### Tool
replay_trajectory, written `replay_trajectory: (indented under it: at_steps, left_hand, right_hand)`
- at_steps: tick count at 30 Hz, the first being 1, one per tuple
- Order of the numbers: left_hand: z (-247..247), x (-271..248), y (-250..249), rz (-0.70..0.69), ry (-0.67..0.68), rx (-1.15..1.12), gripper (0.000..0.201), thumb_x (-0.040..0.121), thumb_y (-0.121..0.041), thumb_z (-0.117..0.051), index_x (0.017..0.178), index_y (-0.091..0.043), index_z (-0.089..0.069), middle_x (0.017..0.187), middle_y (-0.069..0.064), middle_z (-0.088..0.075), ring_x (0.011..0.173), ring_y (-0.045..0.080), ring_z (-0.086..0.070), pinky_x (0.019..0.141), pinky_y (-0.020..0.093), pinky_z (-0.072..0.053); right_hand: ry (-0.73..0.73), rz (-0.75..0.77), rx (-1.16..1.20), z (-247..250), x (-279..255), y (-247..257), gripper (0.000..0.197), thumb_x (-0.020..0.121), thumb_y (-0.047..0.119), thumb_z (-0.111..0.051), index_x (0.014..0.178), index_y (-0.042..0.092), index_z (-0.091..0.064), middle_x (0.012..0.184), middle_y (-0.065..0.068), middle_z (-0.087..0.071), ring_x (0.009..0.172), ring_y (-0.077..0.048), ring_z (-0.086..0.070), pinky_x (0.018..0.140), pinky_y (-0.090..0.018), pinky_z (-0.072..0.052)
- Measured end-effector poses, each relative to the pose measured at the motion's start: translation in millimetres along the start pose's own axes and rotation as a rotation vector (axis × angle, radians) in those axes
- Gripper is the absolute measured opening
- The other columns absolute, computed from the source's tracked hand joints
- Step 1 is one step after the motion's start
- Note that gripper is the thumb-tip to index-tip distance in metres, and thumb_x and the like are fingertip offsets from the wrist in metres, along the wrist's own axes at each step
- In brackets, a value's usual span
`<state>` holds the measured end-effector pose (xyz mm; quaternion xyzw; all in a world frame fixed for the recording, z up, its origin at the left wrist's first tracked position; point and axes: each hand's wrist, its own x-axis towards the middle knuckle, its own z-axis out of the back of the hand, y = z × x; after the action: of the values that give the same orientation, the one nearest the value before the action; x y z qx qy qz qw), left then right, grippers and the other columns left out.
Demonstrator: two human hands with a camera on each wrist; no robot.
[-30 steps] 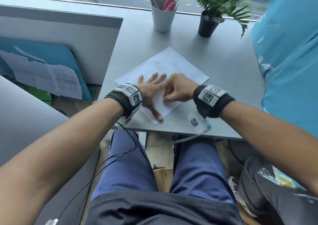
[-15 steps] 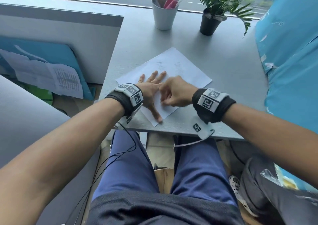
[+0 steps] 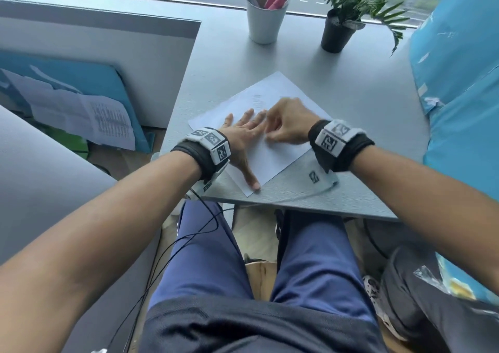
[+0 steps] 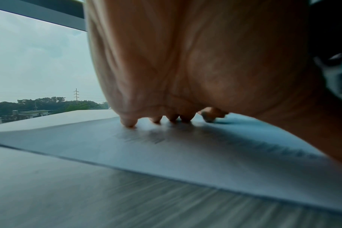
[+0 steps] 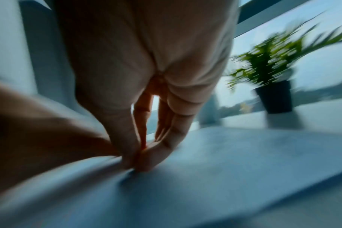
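A white sheet of paper (image 3: 272, 88) lies slantwise on the grey table (image 3: 364, 109), near its front edge. My left hand (image 3: 243, 134) presses flat on the sheet with fingers spread; in the left wrist view its fingertips (image 4: 129, 123) touch the paper (image 4: 166, 154). My right hand (image 3: 286, 123) is just right of the left fingertips, its fingers curled down. In the blurred right wrist view, thumb and fingers of the right hand (image 5: 139, 163) meet in a pinch on a raised ridge of the paper (image 5: 205, 185).
A white cup of pens (image 3: 266, 20) and a potted plant (image 3: 337, 31) stand at the back by the window. A blue plastic-wrapped bulk (image 3: 459, 82) borders the table's right side. A grey partition (image 3: 94, 42) stands to the left. My legs are under the front edge.
My right hand has slid a little away from me and to the right along the sheet and is blurred by motion. The left hand stays flat in the same place.
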<state>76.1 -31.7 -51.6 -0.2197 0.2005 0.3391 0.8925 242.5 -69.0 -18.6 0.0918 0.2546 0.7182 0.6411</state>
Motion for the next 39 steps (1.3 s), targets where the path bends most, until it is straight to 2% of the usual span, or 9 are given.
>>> replay_trajectory:
  at_steps: [3,7,11,13,17,23,29,34,39]
  left_hand:
    - [-1,-1,1,-0.003,-0.009,0.000,0.172,0.028,-0.081,-0.081,0.151,-0.025,0.025,0.156,-0.009,0.034,0.141,0.015,0.035,0.115,0.054,0.019]
    - [0,-2,-2,-0.009,-0.010,0.010,0.172,0.026,-0.084,-0.076,0.152,-0.023,0.025,0.157,-0.007,0.032,0.142,0.017,0.034,0.115,0.058,0.017]
    - [0,-1,-1,-0.020,-0.008,0.012,0.167,0.032,-0.080,-0.081,0.152,-0.026,0.023,0.157,-0.005,0.034,0.142,0.019,0.034,0.114,0.058,0.017]
    - [0,-1,-2,-0.016,-0.002,0.017,0.169,0.031,-0.080,-0.081,0.151,-0.026,0.025,0.158,-0.006,0.032,0.142,0.020,0.034,0.114,0.059,0.016]
    - [-1,-3,-4,-0.003,0.005,0.032,0.169,0.031,-0.081,-0.080,0.151,-0.025,0.025,0.158,-0.005,0.030,0.143,0.019,0.033,0.114,0.057,0.018]
    - [4,0,12,-0.059,-0.104,-0.103,0.124,0.059,-0.076,-0.074,0.155,-0.041,-0.005,0.164,-0.002,0.013,0.149,0.016,0.016,0.120,0.053,0.007]
    - [5,4,13,0.016,-0.111,-0.117,0.144,0.044,-0.076,-0.081,0.156,-0.039,0.003,0.162,0.000,0.020,0.147,0.020,0.023,0.118,0.051,0.014]
    - [8,8,13,0.052,-0.068,-0.052,0.150,0.040,-0.081,-0.078,0.153,-0.040,0.012,0.160,-0.005,0.026,0.146,0.019,0.027,0.117,0.055,0.013]
    - [7,9,11,0.069,-0.065,-0.051,0.151,0.040,-0.081,-0.079,0.154,-0.039,0.011,0.160,-0.005,0.027,0.146,0.019,0.027,0.116,0.054,0.014]
  right_hand:
    - [0.164,0.113,-0.017,-12,-12,13,0.006,0.069,0.011,-0.074,0.066,0.016,-0.070,0.064,0.003,-0.066,0.059,-0.010,-0.060,0.055,-0.022,-0.048]
    - [-0.045,-0.034,-0.054,16,9,-7,0.003,0.071,0.018,-0.074,0.070,0.020,-0.073,0.070,0.000,-0.067,0.063,-0.011,-0.058,0.064,-0.025,-0.052]
    - [0.132,0.094,-0.013,-11,-8,11,0.012,0.069,0.013,-0.074,0.062,0.021,-0.070,0.065,0.002,-0.068,0.060,-0.009,-0.061,0.055,-0.021,-0.047]
    - [0.056,0.019,0.007,0,1,0,0.014,0.069,0.016,-0.076,0.063,0.027,-0.071,0.069,-0.001,-0.071,0.061,-0.010,-0.061,0.058,-0.024,-0.050]
    - [-0.067,-0.018,-0.027,4,13,-9,0.005,0.070,0.017,-0.073,0.070,0.011,-0.073,0.071,-0.004,-0.067,0.068,-0.016,-0.062,0.063,-0.024,-0.051]
    - [0.018,-0.074,0.040,9,15,-16,0.004,0.067,0.014,-0.077,0.068,0.017,-0.073,0.069,-0.006,-0.072,0.067,-0.020,-0.067,0.064,-0.028,-0.055]
    - [-0.118,-0.119,0.049,16,18,-22,0.006,0.072,0.015,-0.078,0.072,0.018,-0.072,0.072,-0.003,-0.067,0.067,-0.015,-0.061,0.060,-0.018,-0.046]
    - [0.094,0.039,0.028,-5,-1,-2,0.004,0.070,0.013,-0.077,0.070,0.016,-0.075,0.066,0.001,-0.069,0.060,-0.009,-0.062,0.056,-0.020,-0.050]
    - [-0.081,-0.046,0.008,10,14,-13,0.005,0.069,0.013,-0.072,0.073,0.012,-0.075,0.068,-0.001,-0.067,0.063,-0.014,-0.061,0.056,-0.020,-0.046]
